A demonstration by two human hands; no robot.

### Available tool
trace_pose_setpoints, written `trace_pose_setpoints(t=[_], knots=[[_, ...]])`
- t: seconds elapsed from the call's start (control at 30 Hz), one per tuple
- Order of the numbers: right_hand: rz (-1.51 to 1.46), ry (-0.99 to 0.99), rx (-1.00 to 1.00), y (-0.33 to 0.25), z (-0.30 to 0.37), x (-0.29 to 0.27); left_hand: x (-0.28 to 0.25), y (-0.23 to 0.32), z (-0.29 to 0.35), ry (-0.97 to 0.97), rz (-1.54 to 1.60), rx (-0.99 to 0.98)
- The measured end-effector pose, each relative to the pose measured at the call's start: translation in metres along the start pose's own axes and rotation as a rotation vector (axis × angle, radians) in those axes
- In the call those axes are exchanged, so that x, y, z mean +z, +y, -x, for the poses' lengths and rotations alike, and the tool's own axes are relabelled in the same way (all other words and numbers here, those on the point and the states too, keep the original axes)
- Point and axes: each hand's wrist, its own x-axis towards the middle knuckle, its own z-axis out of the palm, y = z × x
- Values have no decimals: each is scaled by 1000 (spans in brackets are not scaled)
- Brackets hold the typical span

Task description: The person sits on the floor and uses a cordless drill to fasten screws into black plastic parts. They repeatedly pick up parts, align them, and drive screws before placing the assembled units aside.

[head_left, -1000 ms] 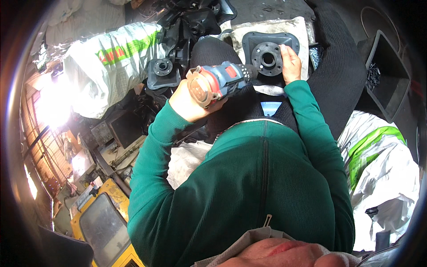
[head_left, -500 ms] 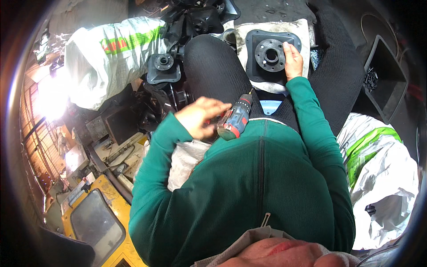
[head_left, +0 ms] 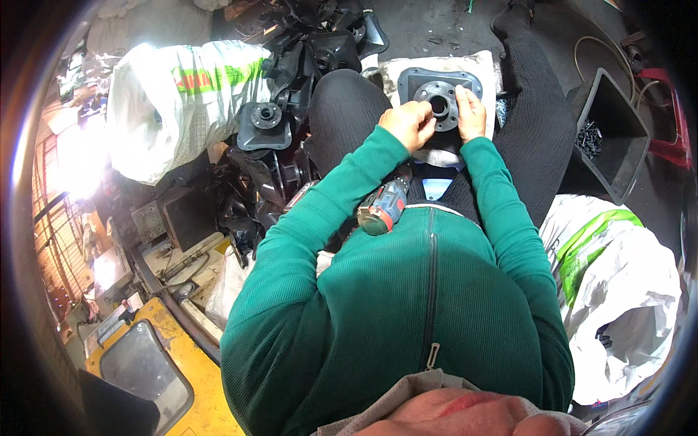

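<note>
Seated view over green sleeves: dark flanged metal part [head_left: 439,98] on a white cloth [head_left: 476,65] between the knees. Left hand [head_left: 408,123] at the part's near left edge, fingers curled and pinched at the central hub; right hand [head_left: 471,112] flat on its right side, fingers extended, gripping nothing. Cordless drill [head_left: 383,207] loose in the lap, nearer than the part; similar parts [head_left: 266,123] heaped left of it.
</note>
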Motion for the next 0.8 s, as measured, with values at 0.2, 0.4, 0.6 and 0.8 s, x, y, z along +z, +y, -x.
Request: trace_pose_setpoints(t=[0.2,0.4,0.6,0.8], knots=[[-562,197,337,-37,20,-30,-23,25,-3,192,445,-34],[-907,-32,707,-83,73,-22,-5,55,-14,-3,-81,477],[-528,52,517,-39,31,-39,-16,6,-33,34,-125,88],[749,134,-38,-18,17,-14,33,-17,-36,-131,-32,-9]])
